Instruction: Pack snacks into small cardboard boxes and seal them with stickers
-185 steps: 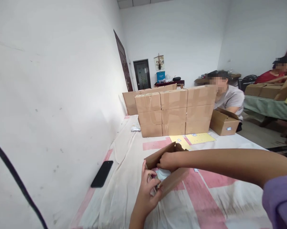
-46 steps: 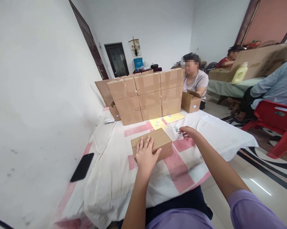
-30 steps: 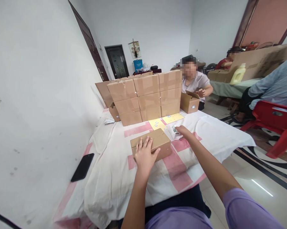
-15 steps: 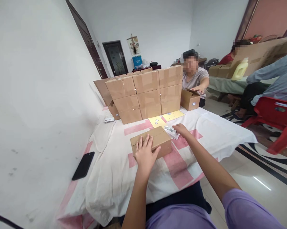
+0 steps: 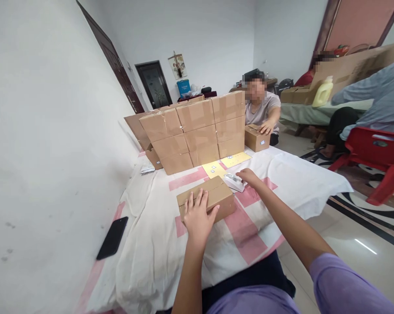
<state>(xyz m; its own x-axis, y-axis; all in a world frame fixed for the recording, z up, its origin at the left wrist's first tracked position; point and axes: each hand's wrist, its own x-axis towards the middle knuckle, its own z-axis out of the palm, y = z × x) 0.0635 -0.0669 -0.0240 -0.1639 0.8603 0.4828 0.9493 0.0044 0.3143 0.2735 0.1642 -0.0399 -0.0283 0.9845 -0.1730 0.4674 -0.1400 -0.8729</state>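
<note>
A closed brown cardboard box [image 5: 216, 196] lies on the white and pink cloth [image 5: 249, 226] in front of me. My left hand [image 5: 198, 216] rests flat on the near end of its lid, fingers spread. My right hand [image 5: 249, 176] reaches past the box's far right corner and touches a small white object [image 5: 233, 182] lying on the cloth. Whether the fingers grip it is hard to see.
A wall of stacked sealed cartons [image 5: 197, 131] stands at the far end. Yellow sheets [image 5: 226, 163] lie before it. A black phone [image 5: 112, 237] lies at the left. A person [image 5: 260, 109] across handles another box [image 5: 256, 137]. A red chair [image 5: 376, 152] stands right.
The box was open with both hands in it; now it is closed under my left hand. My right hand has reached to the small white object, which has shifted slightly on the cloth.
</note>
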